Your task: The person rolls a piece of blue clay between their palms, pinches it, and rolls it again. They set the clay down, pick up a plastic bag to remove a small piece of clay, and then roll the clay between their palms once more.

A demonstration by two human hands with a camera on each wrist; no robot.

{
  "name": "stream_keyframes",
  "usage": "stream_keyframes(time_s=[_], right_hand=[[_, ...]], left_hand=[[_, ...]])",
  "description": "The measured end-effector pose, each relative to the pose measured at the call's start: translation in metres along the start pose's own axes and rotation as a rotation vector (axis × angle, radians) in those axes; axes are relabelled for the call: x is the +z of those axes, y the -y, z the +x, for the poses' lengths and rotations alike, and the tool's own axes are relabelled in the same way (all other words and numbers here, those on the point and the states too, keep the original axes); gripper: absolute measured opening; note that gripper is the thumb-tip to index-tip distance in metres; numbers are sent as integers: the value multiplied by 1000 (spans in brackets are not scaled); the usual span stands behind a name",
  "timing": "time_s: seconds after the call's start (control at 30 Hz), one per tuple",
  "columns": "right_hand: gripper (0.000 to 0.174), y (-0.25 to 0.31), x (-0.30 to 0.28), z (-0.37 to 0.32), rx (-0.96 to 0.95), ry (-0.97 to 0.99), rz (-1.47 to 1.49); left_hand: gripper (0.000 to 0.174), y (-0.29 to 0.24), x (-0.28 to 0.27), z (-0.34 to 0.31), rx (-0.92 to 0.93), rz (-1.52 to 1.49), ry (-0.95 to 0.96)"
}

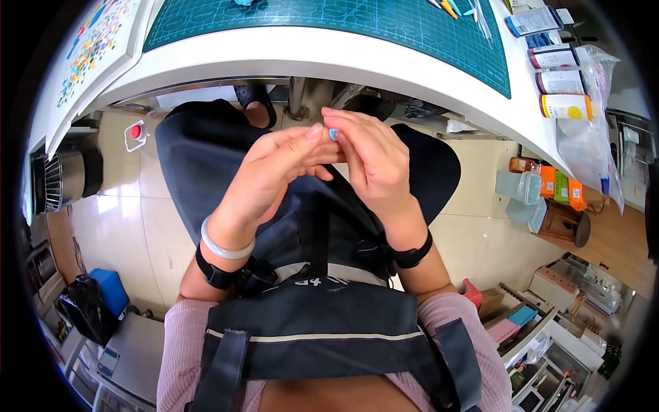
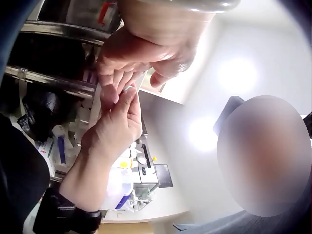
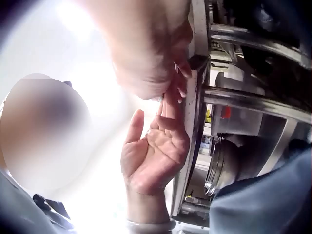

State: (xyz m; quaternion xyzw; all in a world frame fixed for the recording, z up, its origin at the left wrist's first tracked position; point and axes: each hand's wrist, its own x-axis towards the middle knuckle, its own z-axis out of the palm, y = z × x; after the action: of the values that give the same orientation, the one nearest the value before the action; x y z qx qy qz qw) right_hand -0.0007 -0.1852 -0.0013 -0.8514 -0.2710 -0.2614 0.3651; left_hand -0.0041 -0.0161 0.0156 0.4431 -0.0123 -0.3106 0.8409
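Over the lap, just in front of the table edge, both hands meet. My right hand [image 1: 374, 154] pinches a small light-blue piece [image 1: 333, 134] between thumb and fingers; it looks like a soft lump, though its kind is too small to make out. The left hand [image 1: 271, 161] is beside it, its fingertips reaching to the right hand's fingers. In the right wrist view the left palm [image 3: 158, 153] faces up with the thumb held apart and the fingers fairly straight. The left wrist view shows the right hand [image 2: 114, 126] with its fingertips close against the left fingers.
A green cutting mat [image 1: 329, 22] covers much of the white table [image 1: 295, 55]. Pens [image 1: 449, 8] lie on the mat, and several small bottles [image 1: 564, 82] line the right edge. A dotted picture [image 1: 99, 48] sits at left. A bin [image 1: 65, 180] stands on the floor.
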Motion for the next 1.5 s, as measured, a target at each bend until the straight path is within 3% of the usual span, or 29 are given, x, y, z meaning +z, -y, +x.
stream_keyframes(time_s=[0.13, 0.33, 0.43, 0.5, 0.63, 0.73, 0.83, 0.9, 0.97, 1.03, 1.17, 1.23, 1.3, 1.37, 1.4, 1.5], right_hand=[[22, 3, -7, 2, 3, 70, 11], [22, 5, -4, -7, 16, 34, 29], [23, 10, 0, -7, 4, 51, 151], [25, 21, -1, -4, 249, 62, 385], [28, 27, -5, -6, 473, -4, 680], [32, 9, 0, -10, 148, 49, 262], [31, 0, -1, -8, 31, 99, 80], [29, -6, 2, -9, 5, 107, 66], [25, -11, 2, -11, -122, 129, -29], [21, -14, 5, -13, -125, 94, -26], [9, -13, 15, -23, 90, 51, 83], [11, 0, 18, -29, 592, -59, 460], [20, 3, 19, -30, 620, -10, 462], [23, 1, 26, -29, 600, -16, 790], [27, 2, 23, -27, 609, 50, 784], [25, 8, 22, -23, 666, 41, 869]], left_hand=[[40, -1, -2, -1, -8, -65, 7], [37, -2, -5, 3, -68, 61, 42], [31, 12, -15, 8, -10, 192, 65], [25, 17, -16, 9, 24, 99, 27], [24, 15, -8, 8, 22, 34, -82], [21, 19, -10, 11, 116, 68, -4], [20, 20, -9, 10, -20, 71, -107], [20, 16, -15, 12, -192, -138, -79], [25, 20, -22, 11, -183, -195, -67], [30, 18, -21, 12, -246, -290, -33], [35, 18, -14, 13, -223, -204, 6], [35, 18, -13, 14, -217, -186, -4], [34, 22, -14, 17, -189, -66, -12], [31, 33, -24, 21, -179, -91, -22], [27, 35, -27, 22, -130, -108, -14], [20, 44, -37, 24, -21, -113, 48]])
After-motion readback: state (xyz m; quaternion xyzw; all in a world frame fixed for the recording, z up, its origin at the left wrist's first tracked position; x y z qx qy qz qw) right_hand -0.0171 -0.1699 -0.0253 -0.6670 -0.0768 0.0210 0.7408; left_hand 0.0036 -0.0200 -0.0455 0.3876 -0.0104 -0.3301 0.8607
